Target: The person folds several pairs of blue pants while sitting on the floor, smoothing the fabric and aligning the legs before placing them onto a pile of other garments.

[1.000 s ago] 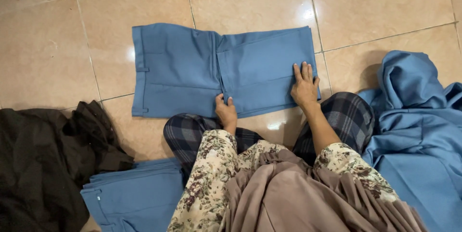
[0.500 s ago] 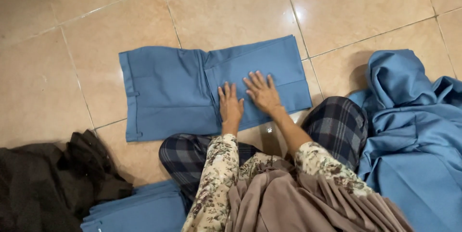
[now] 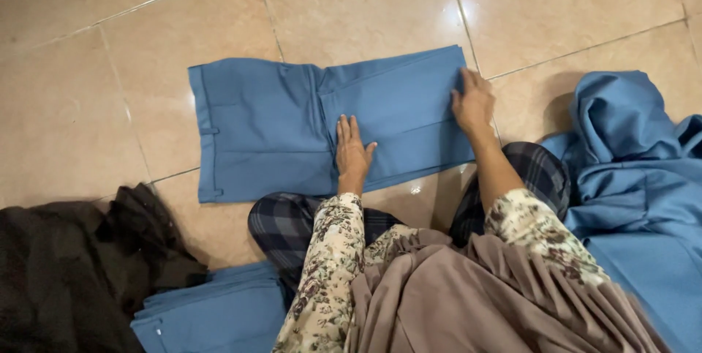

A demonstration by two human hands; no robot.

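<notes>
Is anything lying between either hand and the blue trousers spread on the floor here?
Nothing visible. The left hand lies flat on the blue trousers near their middle, and the right hand rests at their right edge. The dark cloth pile and the blue heap lie off to the sides.

A heap of blue cloth point(image 3: 643, 177) is lying crumpled on the tan tiled floor point(image 3: 351, 9) at the right. A dark brown garment point(image 3: 66, 272) is bunching at the lower left, and just beside it a stack of folded blue garments point(image 3: 212, 313) is resting.
</notes>
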